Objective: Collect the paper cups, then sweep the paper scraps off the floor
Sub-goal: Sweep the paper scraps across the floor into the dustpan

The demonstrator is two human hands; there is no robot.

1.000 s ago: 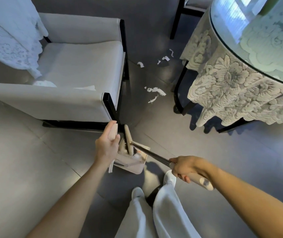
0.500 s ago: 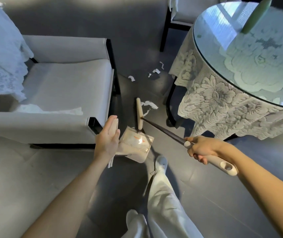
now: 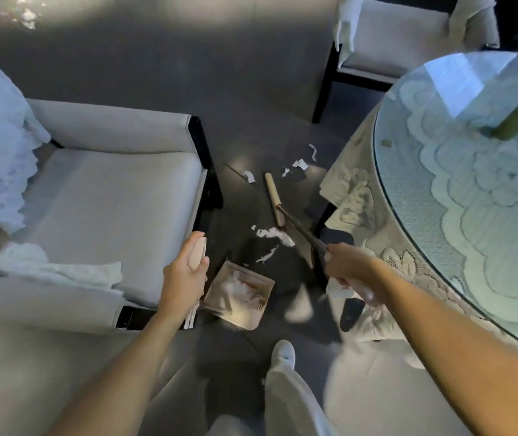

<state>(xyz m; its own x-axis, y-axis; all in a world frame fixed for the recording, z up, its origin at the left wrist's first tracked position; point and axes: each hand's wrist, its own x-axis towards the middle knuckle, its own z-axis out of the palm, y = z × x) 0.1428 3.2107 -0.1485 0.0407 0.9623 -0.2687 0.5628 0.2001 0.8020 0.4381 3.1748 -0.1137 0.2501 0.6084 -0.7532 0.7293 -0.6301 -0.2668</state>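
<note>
My left hand [image 3: 183,275] grips the top of the pale upright handle of a beige dustpan [image 3: 239,294], which rests on the dark floor with white scraps inside. My right hand [image 3: 344,267] grips the dark shaft of a broom; its beige head [image 3: 273,194] lies on the floor beyond a strip of white paper scraps [image 3: 275,236]. Smaller scraps [image 3: 298,165] are scattered farther away, near the table skirt. No paper cups show.
A grey armchair [image 3: 109,196] with white cloth on it stands at the left. At the right is a round glass-topped table [image 3: 471,190] with a lace cloth. Another chair [image 3: 402,48] stands at the back. My white-trousered legs and shoes [image 3: 284,354] are below.
The broom head has moved away from the dustpan, out past the strip of scraps. I have stepped closer to the table, and the dustpan has stayed beside the armchair.
</note>
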